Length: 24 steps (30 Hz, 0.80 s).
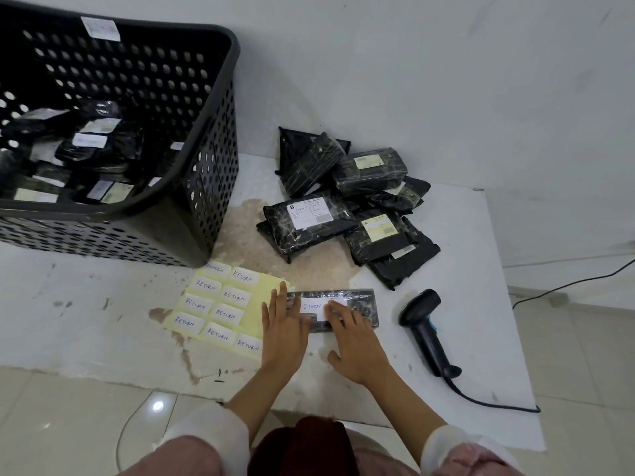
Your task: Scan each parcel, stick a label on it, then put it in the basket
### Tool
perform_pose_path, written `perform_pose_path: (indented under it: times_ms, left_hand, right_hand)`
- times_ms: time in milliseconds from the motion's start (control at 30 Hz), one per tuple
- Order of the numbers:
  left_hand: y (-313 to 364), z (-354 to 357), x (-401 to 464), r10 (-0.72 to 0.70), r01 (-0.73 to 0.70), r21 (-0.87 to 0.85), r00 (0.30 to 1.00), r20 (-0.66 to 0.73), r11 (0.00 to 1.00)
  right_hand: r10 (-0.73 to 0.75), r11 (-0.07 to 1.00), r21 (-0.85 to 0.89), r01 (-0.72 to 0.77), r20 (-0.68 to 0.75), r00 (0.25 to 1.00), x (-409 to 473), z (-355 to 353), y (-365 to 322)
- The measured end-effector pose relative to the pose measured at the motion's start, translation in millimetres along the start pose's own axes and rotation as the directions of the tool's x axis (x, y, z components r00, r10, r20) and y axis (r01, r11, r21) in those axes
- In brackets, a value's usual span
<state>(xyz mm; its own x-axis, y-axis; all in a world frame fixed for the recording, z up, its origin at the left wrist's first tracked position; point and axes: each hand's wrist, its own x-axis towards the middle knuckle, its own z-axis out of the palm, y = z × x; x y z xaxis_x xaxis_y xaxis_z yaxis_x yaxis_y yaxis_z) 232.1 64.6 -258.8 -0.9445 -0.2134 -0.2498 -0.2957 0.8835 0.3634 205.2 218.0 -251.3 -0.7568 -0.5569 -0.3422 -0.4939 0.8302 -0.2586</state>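
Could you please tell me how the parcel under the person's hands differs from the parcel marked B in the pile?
The parcel under the hands lies alone in front of the person, while the parcel marked B rests in the pile. The first carries a handwritten RETURN label; the second shows only a printed address label. The left hand and right hand press flat on the first; nothing touches the second. Both are wrapped in black plastic.

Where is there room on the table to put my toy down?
Bare table lies left of the label sheet, in front of the basket, and behind the scanner toward the wall. It is crowded around the parcel pile and both hands.
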Motion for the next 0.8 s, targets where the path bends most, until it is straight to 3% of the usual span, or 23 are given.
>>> perform_pose_path:
  times_ms: [133,200,333,467,567,667,800]
  left_hand:
    - [0,-2,6,-0.001,-0.01,-0.181,0.998,-0.057,0.983]
    - [-2,0,6,0.027,-0.035,-0.189,0.999,-0.045,0.981]
    - [-12,9,-5,0.135,-0.136,0.075,0.991,0.019,0.988]
    - [-25,7,-17,0.272,-0.252,0.306,0.962,-0.022,0.918]
    - [-34,3,-14,0.392,-0.369,0.406,0.92,0.029,0.836]
    - [-35,1,-13,0.333,-0.338,0.44,0.939,0.091,0.832]
    - [-31,-3,-11,0.116,-0.125,0.414,0.992,0.049,0.901]
  right_hand:
    - [0.002,1.0,-0.013,-0.002,-0.003,1.0,0,2,0]
    - [0.002,1.0,-0.017,-0.002,-0.004,1.0,0,2,0]
    - [-0.002,1.0,-0.023,0.002,-0.008,1.0,0,3,1]
    - [-0.003,1.0,-0.016,0.002,-0.016,1.0,0,4,1]
    - [0.0,1.0,-0.018,0.0,-0.022,1.0,0,4,1]
    - [-0.002,1.0,-0.019,0.002,-0.02,1.0,-1,5,2]
    - [-0.007,1.0,-0.012,0.006,-0.025,1.0,-1,6,2]
